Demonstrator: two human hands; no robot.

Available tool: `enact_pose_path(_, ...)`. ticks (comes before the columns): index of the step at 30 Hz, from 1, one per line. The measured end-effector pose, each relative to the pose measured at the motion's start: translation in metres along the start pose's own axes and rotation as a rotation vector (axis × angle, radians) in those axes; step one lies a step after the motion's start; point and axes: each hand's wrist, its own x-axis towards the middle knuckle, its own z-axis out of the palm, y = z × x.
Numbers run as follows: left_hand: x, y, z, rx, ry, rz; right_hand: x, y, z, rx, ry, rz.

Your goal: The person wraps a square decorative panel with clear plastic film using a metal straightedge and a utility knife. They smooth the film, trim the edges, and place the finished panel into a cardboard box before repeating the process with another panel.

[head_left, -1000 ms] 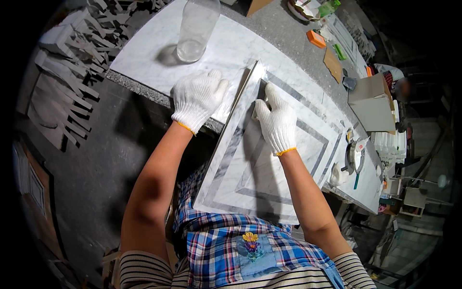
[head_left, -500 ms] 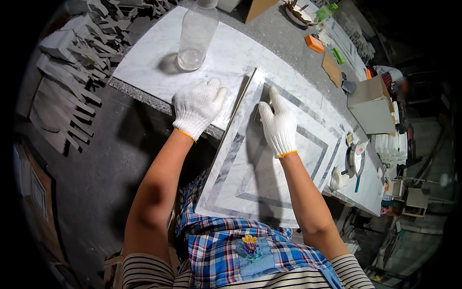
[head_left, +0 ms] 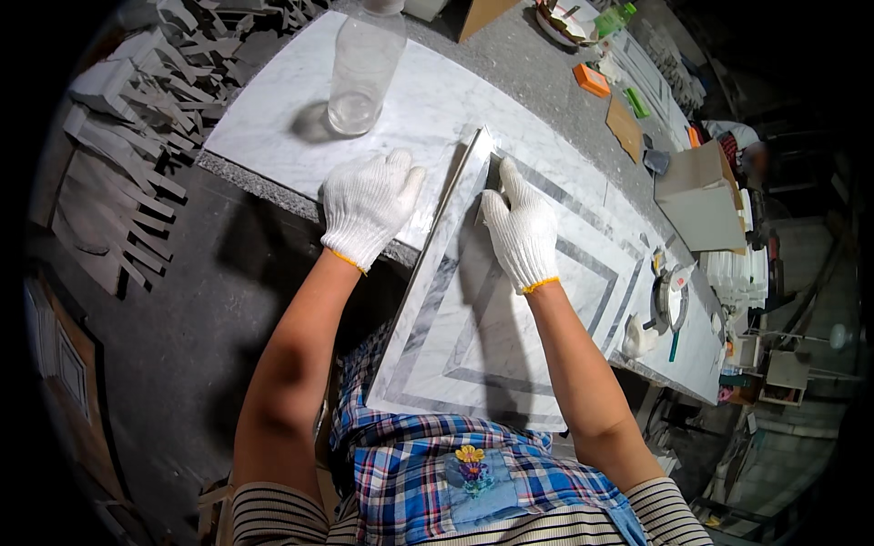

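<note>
A square marble panel [head_left: 421, 364] with grey inlaid bands leans from my lap against the table edge. On its upper part rests my right hand [head_left: 523, 232], in a white knitted glove, fingers curled and closed. A thin edge of something small shows by its thumb side, too little to name. My left hand [head_left: 369, 205], gloved alike, lies closed on the white marble tabletop [head_left: 446, 96], left of the panel's raised edge. Its fingers fold underneath, hiding whatever they may hold. Just beyond it stands a clear plastic bottle [head_left: 364, 77] with a white cap.
Further along the table are an orange box [head_left: 592, 80], a cardboard piece [head_left: 624, 129], an open carton [head_left: 696, 196] and a round metal-rimmed tool [head_left: 672, 300]. Stone offcuts [head_left: 118, 196] pile up on the left floor. A person [head_left: 733, 136] is at the far right.
My right hand has shifted slightly up and left on the panel. The left hand keeps its place on the tabletop; the whole view has drifted a little.
</note>
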Motion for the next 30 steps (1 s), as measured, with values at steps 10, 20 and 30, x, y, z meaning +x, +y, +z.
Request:
enact_pose_path(10,0.001,0.002,-0.003,-0.029,-0.034,-0.056,0.008,0.022,0.006,0.069,0.049,0.075)
enact_pose_path(20,-0.002,0.000,0.000,0.009,-0.086,-0.078,0.011,0.009,-0.005,0.065,0.011,0.051)
enact_pose_path(30,0.000,0.001,0.001,0.053,-0.091,-0.054,0.017,0.010,-0.010,0.075,-0.016,0.045)
